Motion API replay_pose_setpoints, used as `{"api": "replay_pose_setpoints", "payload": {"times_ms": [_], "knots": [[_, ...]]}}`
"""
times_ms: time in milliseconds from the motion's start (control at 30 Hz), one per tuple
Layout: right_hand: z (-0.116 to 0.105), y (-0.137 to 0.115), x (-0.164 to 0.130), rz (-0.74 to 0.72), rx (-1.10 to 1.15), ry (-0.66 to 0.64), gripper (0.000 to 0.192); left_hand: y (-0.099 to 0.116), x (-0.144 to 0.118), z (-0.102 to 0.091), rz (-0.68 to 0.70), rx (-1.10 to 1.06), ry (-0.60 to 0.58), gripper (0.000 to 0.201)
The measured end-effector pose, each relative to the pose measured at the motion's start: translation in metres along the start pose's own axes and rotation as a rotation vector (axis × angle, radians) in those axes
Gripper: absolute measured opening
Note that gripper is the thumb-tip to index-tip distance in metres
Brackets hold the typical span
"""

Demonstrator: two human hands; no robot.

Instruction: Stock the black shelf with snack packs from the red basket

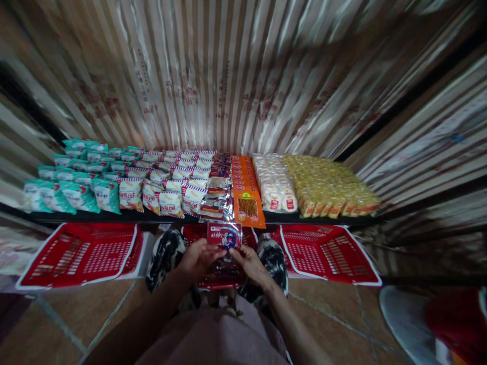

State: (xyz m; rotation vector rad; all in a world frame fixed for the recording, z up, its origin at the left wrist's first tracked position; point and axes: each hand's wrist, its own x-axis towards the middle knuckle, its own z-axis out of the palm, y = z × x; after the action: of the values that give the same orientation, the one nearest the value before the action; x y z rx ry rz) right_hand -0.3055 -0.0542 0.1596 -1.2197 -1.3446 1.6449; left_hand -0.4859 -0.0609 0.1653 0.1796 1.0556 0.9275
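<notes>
Both hands hold one dark purple-and-red snack packet [218, 234], printed with white lettering and a cartoon figure, over the middle red basket [224, 287]. My left hand [202, 257] grips its lower left edge with closed fingers. On its lower right corner my right hand [249, 262] pinches with the thumb on top. Just beyond the packet, a column of similar dark and silver packets [216, 197] lies on the shelf. Beside that column is a row of orange snack packets [247, 197]. Dark packets, partly hidden by my hands, show inside the middle basket.
On the black shelf [175, 220] stand teal bags [79, 195] and white-and-red bags [131, 193] at left, pale packets [274, 185] and yellow packets [327, 187] at right. Red baskets flank my knees, one left [95, 226] and one right [323, 227]. A striped curtain [243, 76] hangs behind.
</notes>
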Motion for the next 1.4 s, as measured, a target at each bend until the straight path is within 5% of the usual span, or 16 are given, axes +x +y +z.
{"api": "replay_pose_setpoints", "payload": {"times_ms": [100,300,400,533,667,867,1033,1200,1300,1400], "knots": [[-0.001,-0.007,0.002,-0.046,-0.017,0.054,0.045,0.013,-0.008,0.005,-0.069,-0.038,0.0,0.028],[-0.007,-0.025,0.003,-0.036,0.084,0.141,0.046,0.004,-0.011,-0.002,0.386,0.286,0.237,0.019],[-0.009,-0.035,0.006,-0.046,0.127,0.199,0.044,-0.005,-0.01,-0.004,0.353,0.412,0.137,0.031],[-0.011,-0.045,0.015,-0.06,0.121,0.215,0.043,-0.016,-0.001,0.005,0.252,0.314,-0.049,0.041],[-0.011,-0.057,0.031,-0.115,0.067,0.236,0.049,-0.013,0.013,0.023,0.309,0.158,0.042,0.04],[-0.016,-0.079,0.073,-0.278,-0.193,0.359,0.045,0.021,0.023,0.049,0.401,-0.037,0.035,0.036],[-0.019,-0.098,0.116,-0.297,-0.497,0.422,0.048,0.032,0.03,0.054,0.511,-0.039,0.097,0.054],[-0.008,-0.118,0.14,-0.21,-0.775,0.475,0.053,0.03,0.04,0.046,0.629,0.204,0.204,0.049],[0.0,-0.122,0.146,-0.238,-0.841,0.468,0.054,0.03,0.044,0.039,0.866,0.522,0.274,0.035],[0.005,-0.12,0.152,-0.298,-0.866,0.472,0.059,0.032,0.046,0.035,1.076,0.86,0.339,0.043]]}}
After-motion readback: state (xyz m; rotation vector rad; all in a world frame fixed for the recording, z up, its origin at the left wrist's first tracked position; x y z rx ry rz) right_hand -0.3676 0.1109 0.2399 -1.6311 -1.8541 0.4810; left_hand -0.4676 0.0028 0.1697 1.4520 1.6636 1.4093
